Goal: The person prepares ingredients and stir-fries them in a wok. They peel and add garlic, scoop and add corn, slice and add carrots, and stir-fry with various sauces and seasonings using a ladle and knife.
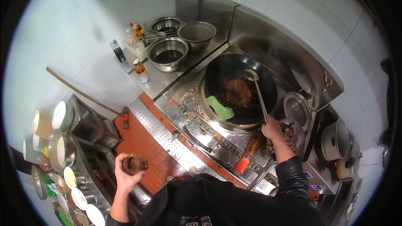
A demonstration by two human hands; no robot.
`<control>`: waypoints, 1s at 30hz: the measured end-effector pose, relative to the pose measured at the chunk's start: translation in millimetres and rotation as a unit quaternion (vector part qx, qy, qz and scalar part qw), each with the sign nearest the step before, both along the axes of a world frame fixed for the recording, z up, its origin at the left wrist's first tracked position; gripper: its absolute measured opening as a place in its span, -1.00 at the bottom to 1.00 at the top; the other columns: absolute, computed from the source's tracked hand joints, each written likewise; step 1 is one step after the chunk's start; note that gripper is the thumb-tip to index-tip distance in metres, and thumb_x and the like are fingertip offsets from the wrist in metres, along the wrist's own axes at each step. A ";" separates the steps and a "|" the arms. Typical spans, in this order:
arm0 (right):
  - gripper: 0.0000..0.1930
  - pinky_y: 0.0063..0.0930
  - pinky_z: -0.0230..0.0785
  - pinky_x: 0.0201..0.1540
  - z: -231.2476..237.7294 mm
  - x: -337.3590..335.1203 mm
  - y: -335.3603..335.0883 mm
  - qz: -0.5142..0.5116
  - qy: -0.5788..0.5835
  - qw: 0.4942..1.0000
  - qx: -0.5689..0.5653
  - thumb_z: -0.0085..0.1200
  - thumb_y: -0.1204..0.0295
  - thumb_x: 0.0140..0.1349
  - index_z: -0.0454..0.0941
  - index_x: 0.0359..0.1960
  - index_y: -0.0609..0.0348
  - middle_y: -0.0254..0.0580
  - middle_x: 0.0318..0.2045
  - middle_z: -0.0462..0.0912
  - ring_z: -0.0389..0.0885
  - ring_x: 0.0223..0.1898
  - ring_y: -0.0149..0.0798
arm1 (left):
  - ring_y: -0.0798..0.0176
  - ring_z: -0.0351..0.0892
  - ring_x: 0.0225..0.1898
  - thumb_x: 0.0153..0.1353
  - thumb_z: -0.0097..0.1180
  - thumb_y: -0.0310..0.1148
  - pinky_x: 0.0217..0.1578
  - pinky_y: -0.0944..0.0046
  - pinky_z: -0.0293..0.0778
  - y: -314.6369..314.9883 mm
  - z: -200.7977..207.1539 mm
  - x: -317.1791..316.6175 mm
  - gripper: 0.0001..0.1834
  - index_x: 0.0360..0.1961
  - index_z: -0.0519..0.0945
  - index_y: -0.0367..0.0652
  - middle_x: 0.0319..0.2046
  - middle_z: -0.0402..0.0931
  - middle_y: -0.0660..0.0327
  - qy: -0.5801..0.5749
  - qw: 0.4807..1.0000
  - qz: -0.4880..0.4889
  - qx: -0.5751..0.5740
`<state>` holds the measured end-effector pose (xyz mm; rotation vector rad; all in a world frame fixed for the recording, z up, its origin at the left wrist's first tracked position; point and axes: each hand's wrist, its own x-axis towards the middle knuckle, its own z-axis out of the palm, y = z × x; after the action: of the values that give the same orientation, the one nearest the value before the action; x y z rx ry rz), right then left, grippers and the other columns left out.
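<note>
My left hand (122, 175) is wrapped round a glass jar (135, 165) with brown contents, its mouth facing up, held low over the tiled floor. At the stove, my right hand (273, 129) grips the end of a long-handled ladle (260, 97). The ladle's bowl rests inside a large black wok (215, 68), near its far right side. Reddish-brown sauce (238, 93) lies in the bottom of the wok. Over the wok's near-left rim is draped a green cloth (220, 109).
A bamboo brush (253, 145) with an orange handle lies before the wok. A strainer with meat pieces (292, 136) stands right, near a steel basin (298, 108). Steel bowls (167, 54) and bottles (141, 71) stand back left. Stacked plates (63, 115) and dishes line the left shelf.
</note>
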<state>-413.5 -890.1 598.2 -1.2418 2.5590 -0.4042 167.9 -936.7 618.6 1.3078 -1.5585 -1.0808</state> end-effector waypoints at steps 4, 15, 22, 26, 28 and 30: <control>-0.61 -0.06 0.47 -0.14 -7.1 -2.5 15.4 0.013 -0.104 0.994 0.002 0.13 0.38 0.12 0.47 -0.03 0.35 0.33 -0.21 0.62 0.60 -0.16 0.29 | 0.28 0.51 -0.01 -0.23 0.41 -0.64 0.08 0.21 0.47 -46.5 -9.2 -39.3 -0.24 0.04 0.29 -0.16 -0.07 0.47 0.20 0.085 0.995 -0.052 0.031; -0.41 -0.08 0.43 0.05 103.7 46.3 83.9 0.151 -0.097 0.983 0.045 0.14 0.52 0.09 0.37 0.24 0.15 0.21 -0.12 0.63 0.58 -0.02 0.24 | 0.27 0.50 -0.01 -0.23 0.51 -0.55 0.06 0.22 0.46 -217.5 -94.2 -88.5 -0.25 0.02 0.34 -0.19 -0.10 0.48 0.19 0.034 0.999 -0.037 0.017; -0.55 0.04 0.42 0.00 36.9 26.6 -10.3 -0.065 0.000 0.997 0.049 0.13 0.40 0.15 0.41 0.08 0.31 0.30 -0.17 0.62 0.54 -0.04 0.31 | 0.24 0.56 -0.13 -0.24 0.48 -0.54 -0.04 0.23 0.50 -348.5 -163.5 -123.7 -0.32 -0.05 0.39 -0.28 -0.16 0.55 0.12 0.035 0.999 0.002 -0.021; -0.51 0.03 0.42 -0.03 23.2 41.1 -34.9 -0.134 -0.032 0.990 0.026 0.12 0.43 0.17 0.37 0.16 0.25 0.33 -0.18 0.61 0.55 -0.08 0.32 | 0.16 0.58 -0.14 -0.25 0.52 -0.48 -0.04 0.20 0.50 -392.9 -182.8 -136.7 -0.31 -0.05 0.42 -0.33 -0.17 0.55 0.06 -0.041 0.998 0.037 -0.036; -0.49 0.03 0.43 -0.05 25.4 58.3 -31.6 -0.102 -0.059 0.993 0.024 0.12 0.43 0.17 0.37 0.18 0.25 0.33 -0.20 0.61 0.56 -0.09 0.32 | 0.06 0.56 -0.12 -0.24 0.52 -0.45 -0.02 0.15 0.49 -405.1 -188.6 -142.0 -0.29 -0.02 0.41 -0.37 -0.14 0.51 0.00 -0.089 0.994 0.043 -0.045; -0.48 -0.02 0.45 -0.07 38.4 77.2 -23.8 -0.065 -0.077 0.994 0.046 0.14 0.41 0.15 0.39 0.19 0.23 0.34 -0.23 0.61 0.57 -0.12 0.31 | 0.04 0.53 -0.09 -0.24 0.53 -0.44 0.02 0.12 0.46 -411.6 -193.0 -146.4 -0.28 -0.02 0.41 -0.37 -0.11 0.48 -0.02 -0.106 0.991 0.061 -0.049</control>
<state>-336.3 -913.9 636.7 -0.9765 2.5027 -0.3870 21.5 -1348.3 425.6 1.4672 -1.6394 -0.7995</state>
